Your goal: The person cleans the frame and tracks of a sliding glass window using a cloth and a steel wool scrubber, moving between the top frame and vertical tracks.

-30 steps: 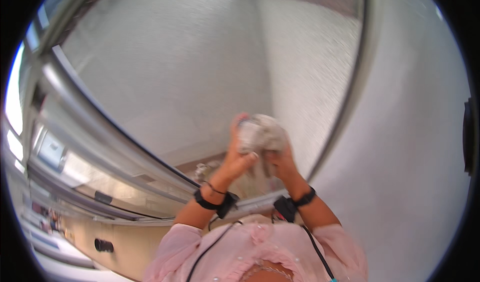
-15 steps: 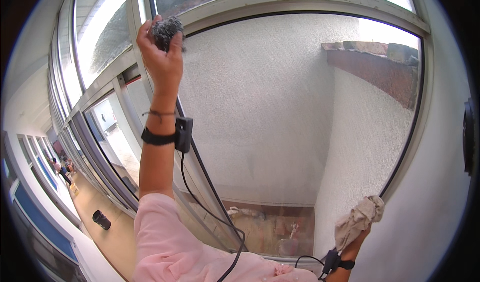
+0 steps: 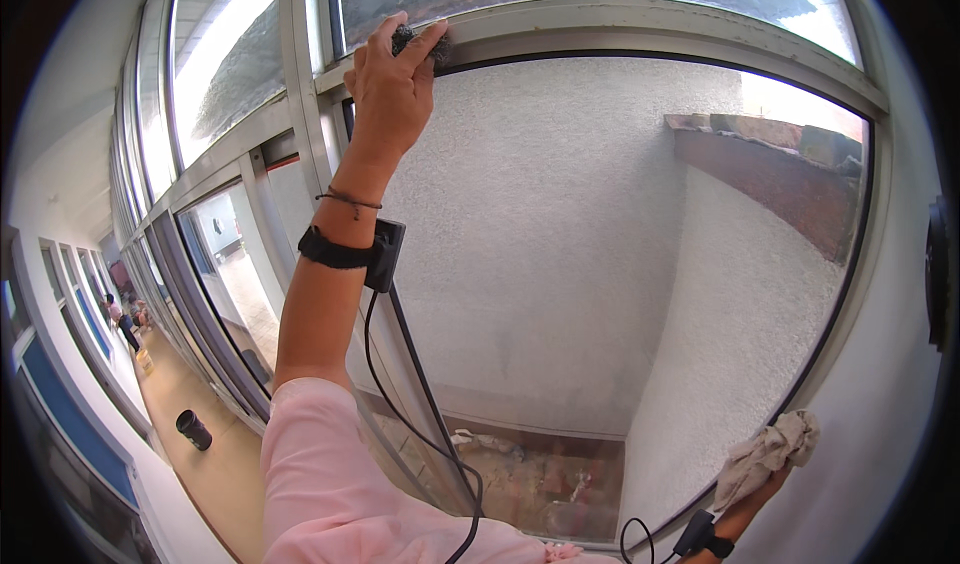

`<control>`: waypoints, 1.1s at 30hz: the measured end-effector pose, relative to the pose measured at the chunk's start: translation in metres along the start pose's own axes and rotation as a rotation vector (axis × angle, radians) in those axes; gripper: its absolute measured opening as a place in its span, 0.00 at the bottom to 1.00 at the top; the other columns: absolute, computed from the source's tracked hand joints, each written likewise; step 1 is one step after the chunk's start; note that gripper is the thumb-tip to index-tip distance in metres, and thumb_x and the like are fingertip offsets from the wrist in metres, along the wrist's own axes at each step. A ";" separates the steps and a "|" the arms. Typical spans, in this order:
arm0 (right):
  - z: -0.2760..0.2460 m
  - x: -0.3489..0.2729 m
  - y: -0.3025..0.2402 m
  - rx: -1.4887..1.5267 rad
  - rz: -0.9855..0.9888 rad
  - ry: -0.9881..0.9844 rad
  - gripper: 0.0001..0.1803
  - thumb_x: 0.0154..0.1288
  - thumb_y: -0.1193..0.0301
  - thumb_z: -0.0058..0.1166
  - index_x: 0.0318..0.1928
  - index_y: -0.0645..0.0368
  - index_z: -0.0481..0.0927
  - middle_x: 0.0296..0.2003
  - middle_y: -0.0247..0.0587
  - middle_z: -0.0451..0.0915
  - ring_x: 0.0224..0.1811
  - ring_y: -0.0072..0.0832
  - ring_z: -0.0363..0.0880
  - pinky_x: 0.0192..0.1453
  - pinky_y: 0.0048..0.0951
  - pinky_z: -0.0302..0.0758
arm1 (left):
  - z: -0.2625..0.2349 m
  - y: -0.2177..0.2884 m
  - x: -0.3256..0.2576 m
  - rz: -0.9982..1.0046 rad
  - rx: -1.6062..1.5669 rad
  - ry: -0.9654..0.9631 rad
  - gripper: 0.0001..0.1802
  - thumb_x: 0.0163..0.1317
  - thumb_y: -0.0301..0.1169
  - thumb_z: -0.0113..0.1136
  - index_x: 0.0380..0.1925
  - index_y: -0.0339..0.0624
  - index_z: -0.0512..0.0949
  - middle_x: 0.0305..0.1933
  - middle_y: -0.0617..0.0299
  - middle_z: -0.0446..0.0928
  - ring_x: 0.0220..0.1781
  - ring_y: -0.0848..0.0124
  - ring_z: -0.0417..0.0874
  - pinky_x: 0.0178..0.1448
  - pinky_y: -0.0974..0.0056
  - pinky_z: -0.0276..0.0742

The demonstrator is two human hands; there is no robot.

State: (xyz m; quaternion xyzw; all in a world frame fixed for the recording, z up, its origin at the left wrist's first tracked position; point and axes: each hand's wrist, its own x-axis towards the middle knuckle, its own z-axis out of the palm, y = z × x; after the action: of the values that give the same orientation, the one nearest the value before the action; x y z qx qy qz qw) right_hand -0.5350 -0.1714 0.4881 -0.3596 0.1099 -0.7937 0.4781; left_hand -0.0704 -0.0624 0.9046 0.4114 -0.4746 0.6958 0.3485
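Left hand with dark scouring pad on window frame

Left hand moved scrubber onto frame.

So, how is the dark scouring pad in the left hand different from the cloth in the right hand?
The scouring pad is dark grey, small and coarse; the cloth is pale beige, larger and limp, hanging in folds. The left hand presses the pad high against the grey window frame, while the right hand holds the cloth low, beside the frame's lower right corner. The pad is mostly hidden by fingers; the cloth shows almost whole. Each is held in one hand's grip.
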 end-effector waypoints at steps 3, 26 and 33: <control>0.001 0.009 -0.005 -0.079 -0.033 0.010 0.24 0.59 0.60 0.42 0.54 0.57 0.64 0.46 0.39 0.70 0.44 0.28 0.71 0.48 0.28 0.68 | 0.005 -0.010 0.019 0.003 -0.093 -0.009 0.13 0.53 0.29 0.55 0.39 0.57 0.79 0.46 0.60 0.70 0.46 0.62 0.68 0.49 0.59 0.64; -0.024 0.016 -0.030 -0.468 -0.060 0.061 0.24 0.52 0.67 0.46 0.51 0.62 0.66 0.44 0.42 0.71 0.44 0.30 0.71 0.49 0.28 0.67 | -0.018 -0.012 0.069 -0.267 -0.477 -0.581 0.09 0.50 0.31 0.59 0.31 0.40 0.81 0.26 0.62 0.78 0.27 0.74 0.77 0.38 0.74 0.72; -0.032 0.022 -0.033 -0.466 -0.027 0.022 0.25 0.50 0.69 0.48 0.50 0.64 0.66 0.44 0.43 0.72 0.44 0.30 0.72 0.50 0.28 0.67 | -0.017 0.028 0.089 -0.146 -0.437 -0.599 0.09 0.49 0.30 0.59 0.31 0.42 0.81 0.27 0.61 0.79 0.29 0.74 0.78 0.39 0.74 0.72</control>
State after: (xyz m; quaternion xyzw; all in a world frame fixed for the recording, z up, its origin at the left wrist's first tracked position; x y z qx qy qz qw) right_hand -0.5857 -0.1782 0.4928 -0.4530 0.2906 -0.7571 0.3703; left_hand -0.1363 -0.0462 0.9706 0.5455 -0.6620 0.4004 0.3223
